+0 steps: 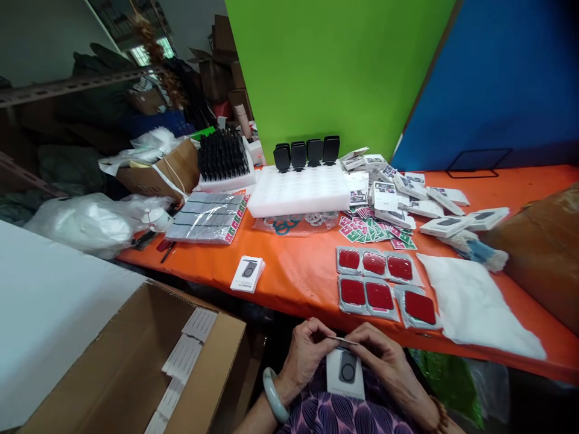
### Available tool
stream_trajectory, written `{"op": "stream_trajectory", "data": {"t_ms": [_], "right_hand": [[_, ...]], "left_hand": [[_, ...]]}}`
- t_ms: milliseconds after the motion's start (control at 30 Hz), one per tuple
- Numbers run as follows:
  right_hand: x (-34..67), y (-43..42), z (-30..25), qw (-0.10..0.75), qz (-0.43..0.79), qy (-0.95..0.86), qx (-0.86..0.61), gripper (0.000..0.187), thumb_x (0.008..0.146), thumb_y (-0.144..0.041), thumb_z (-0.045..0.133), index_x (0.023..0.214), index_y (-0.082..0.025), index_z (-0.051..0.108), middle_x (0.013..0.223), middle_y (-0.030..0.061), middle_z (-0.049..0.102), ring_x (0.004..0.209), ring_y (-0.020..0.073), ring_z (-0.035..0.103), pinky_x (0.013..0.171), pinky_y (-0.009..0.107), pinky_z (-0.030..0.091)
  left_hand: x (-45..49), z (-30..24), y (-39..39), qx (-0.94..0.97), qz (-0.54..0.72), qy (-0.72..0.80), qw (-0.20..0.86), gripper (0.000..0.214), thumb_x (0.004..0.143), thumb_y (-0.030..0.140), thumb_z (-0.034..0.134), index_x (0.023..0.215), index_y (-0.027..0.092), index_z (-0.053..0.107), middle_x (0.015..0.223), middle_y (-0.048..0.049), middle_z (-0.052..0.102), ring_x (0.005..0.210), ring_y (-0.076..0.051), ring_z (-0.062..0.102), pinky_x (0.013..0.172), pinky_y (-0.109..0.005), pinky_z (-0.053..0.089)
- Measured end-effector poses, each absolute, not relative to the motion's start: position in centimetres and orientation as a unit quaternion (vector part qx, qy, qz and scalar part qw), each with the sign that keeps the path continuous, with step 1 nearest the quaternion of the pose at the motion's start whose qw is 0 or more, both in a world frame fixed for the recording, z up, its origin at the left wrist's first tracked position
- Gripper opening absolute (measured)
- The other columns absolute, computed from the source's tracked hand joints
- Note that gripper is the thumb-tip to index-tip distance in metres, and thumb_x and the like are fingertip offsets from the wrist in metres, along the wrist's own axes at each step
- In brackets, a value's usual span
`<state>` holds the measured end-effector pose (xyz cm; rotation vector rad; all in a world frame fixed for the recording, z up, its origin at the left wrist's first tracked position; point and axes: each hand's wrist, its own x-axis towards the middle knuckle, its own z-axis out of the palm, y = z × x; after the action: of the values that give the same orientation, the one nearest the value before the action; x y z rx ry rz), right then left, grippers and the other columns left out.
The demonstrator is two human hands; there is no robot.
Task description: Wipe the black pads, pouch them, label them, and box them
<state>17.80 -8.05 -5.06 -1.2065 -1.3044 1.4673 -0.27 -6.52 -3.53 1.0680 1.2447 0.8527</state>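
Note:
A small white box [333, 383] printed with a dark device rests upright over my lap, its lower end against patterned purple cloth. My left hand [304, 354] pinches the left side of the box's top flap between thumb and fingers. On the other side, my right hand [388, 357] pinches the flap's right end, its fingers curled. What lies inside the box is hidden. Just beyond my hands, on the orange table [289, 265], lie several red square pads in silvery wrappers [379, 295]. A short stack of white printed cards [247, 274] sits to the left.
An open carton [226, 346] holding rows of white boxes stands at the left. Behind are a white foam tray [298, 187], black stands [298, 155], a heap of white boxes [386, 196] and coloured stickers [375, 232]. A white foam bag [479, 301] lies right.

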Motion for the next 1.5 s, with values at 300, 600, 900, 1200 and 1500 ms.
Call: {"op": "stream_trajectory", "data": {"t_ms": [300, 600, 900, 1200, 1500], "right_hand": [[17.2, -8.4, -5.5, 0.420, 0.569, -0.501, -0.499, 0.023, 0.076, -0.043, 0.070, 0.076, -0.020, 0.069, 0.076, 0.0035, 0.058, 0.070, 0.0182, 0.056, 0.063, 0.029, 0.045], [16.3, -7.0, -3.3, 0.386, 0.725, -0.294, -0.489, 0.029, 0.065, -0.042, 0.077, 0.068, -0.017, 0.062, 0.063, -0.0023, 0.057, 0.058, 0.0119, 0.047, 0.058, 0.025, 0.036], [16.4, -6.7, -3.7, 0.381, 0.720, -0.310, -0.490, 0.030, 0.064, -0.041, 0.077, 0.063, -0.016, 0.061, 0.056, -0.0042, 0.051, 0.052, 0.0086, 0.038, 0.053, 0.023, 0.029], [17.0, -7.5, -4.7, 0.397, 0.572, -0.497, -0.518, 0.023, 0.074, -0.041, 0.074, 0.082, -0.020, 0.076, 0.078, 0.0027, 0.062, 0.074, 0.0167, 0.058, 0.069, 0.028, 0.044], [16.0, -3.7, -1.7, 0.465, 0.483, -0.551, -0.497, 0.022, 0.085, -0.039, 0.063, 0.095, -0.020, 0.066, 0.087, 0.0025, 0.064, 0.079, 0.0164, 0.060, 0.073, 0.028, 0.049]], "left_hand": [[-0.5, -3.8, -7.5, 0.447, 0.376, 0.553, 0.595, 0.018, 0.064, 0.027, 0.076, 0.072, 0.014, 0.068, 0.070, -0.0013, 0.060, 0.065, -0.013, 0.051, 0.063, -0.026, 0.040], [-0.2, -2.7, -6.3, 0.351, 0.368, 0.560, 0.653, 0.019, 0.060, 0.027, 0.076, 0.066, 0.013, 0.065, 0.059, 0.0019, 0.058, 0.056, -0.010, 0.045, 0.056, -0.024, 0.035], [-1.6, -3.5, -6.5, 0.478, 0.320, 0.518, 0.633, 0.022, 0.067, 0.036, 0.076, 0.072, 0.015, 0.072, 0.081, -0.0072, 0.071, 0.079, -0.020, 0.063, 0.076, -0.030, 0.047], [-0.9, -4.0, -7.0, 0.490, 0.285, 0.571, 0.594, 0.033, 0.073, 0.049, 0.068, 0.078, 0.017, 0.068, 0.075, -0.0051, 0.067, 0.068, -0.020, 0.062, 0.064, -0.030, 0.051], [1.1, -2.6, -5.8, 0.668, 0.267, 0.623, 0.306, 0.065, 0.076, 0.036, 0.060, 0.137, 0.023, 0.043, 0.146, -0.0150, 0.040, 0.130, -0.032, 0.046, 0.102, -0.048, 0.045]]}}
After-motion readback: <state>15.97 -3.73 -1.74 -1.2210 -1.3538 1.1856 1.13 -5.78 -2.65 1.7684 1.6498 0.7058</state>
